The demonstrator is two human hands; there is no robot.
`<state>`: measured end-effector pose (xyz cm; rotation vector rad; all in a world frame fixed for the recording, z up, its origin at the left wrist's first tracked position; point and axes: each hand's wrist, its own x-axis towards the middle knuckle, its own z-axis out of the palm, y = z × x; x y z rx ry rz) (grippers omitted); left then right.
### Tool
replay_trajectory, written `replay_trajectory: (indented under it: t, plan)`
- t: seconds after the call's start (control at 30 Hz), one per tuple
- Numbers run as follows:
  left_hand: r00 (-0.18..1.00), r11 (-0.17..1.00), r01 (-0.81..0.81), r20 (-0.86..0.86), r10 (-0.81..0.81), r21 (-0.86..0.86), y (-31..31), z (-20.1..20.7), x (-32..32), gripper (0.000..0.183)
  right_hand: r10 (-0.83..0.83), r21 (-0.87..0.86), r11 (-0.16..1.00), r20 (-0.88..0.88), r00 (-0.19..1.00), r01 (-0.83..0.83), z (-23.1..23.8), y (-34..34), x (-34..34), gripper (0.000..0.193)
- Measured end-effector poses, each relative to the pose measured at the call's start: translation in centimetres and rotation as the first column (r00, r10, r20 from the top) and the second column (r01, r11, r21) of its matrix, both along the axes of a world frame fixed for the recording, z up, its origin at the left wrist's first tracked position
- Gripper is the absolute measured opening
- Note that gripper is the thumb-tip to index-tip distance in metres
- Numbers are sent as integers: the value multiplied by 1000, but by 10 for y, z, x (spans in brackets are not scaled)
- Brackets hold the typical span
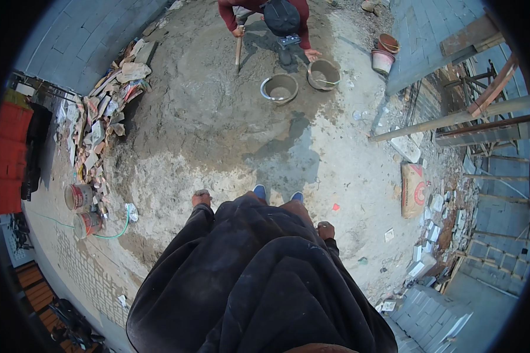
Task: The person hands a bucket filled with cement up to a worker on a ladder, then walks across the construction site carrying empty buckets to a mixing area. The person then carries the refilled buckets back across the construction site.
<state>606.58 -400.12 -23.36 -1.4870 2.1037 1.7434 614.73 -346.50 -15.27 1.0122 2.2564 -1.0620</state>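
My left hand [201, 198] hangs beside my left thigh, its fingers curled closed with nothing visible in them. On the other side my right hand [325, 230] hangs by my right leg, also curled and seemingly holding nothing. Neither hand touches any object. My blue shoes [259, 191] stand on the pale floor at the edge of a wet patch. Ahead of me two mortar-smeared buckets, a left bucket [288, 99] and a right bucket [336, 82], stand side by side. A bent-over co-worker [281, 17] grips a wooden tool handle [238, 52] and reaches an open hand toward the right bucket.
Wet grey mortar [188, 76] spreads over the ground ahead. Rubble [94, 126] lines the left, with paint buckets [78, 197] and a green hose [123, 228]. At right lie a cement bag [414, 191], stacked pails [383, 60], broken blocks and a slanting timber pole [441, 122].
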Motion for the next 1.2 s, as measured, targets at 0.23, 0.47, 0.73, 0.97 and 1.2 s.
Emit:
replay_trajectory:
  t: [0.23, 0.47, 0.73, 0.97, 1.2]
  plan:
    - [999, 1000, 11, -34, -11, -5, -9, -11, 10, 6, -41, -75, 996, -15, 999, 39, -14, 5, -8, 18]
    - [999, 999, -35, 12, 35, -19, -8, -16, 10, 7, -37, -11, 999, -58, 998, 37, -39, 15, -16, 14]
    - [986, 947, 130, 142, -92, -292, 0, 1, -21, 16, 37, -93, 995, -84, 996, -45, -25, 13, -26, 16]
    - [948, 806, 283, -277, -155, 520, 102, 134, -148, 95, -90, -157, 987, -462, 882, 18, 63, -38, -121, 58]
    - [955, 402, 296, -261, -142, 866, 269, 248, -178, 107, 282, 138, 927, -870, 406, -348, 253, -136, -212, 64]
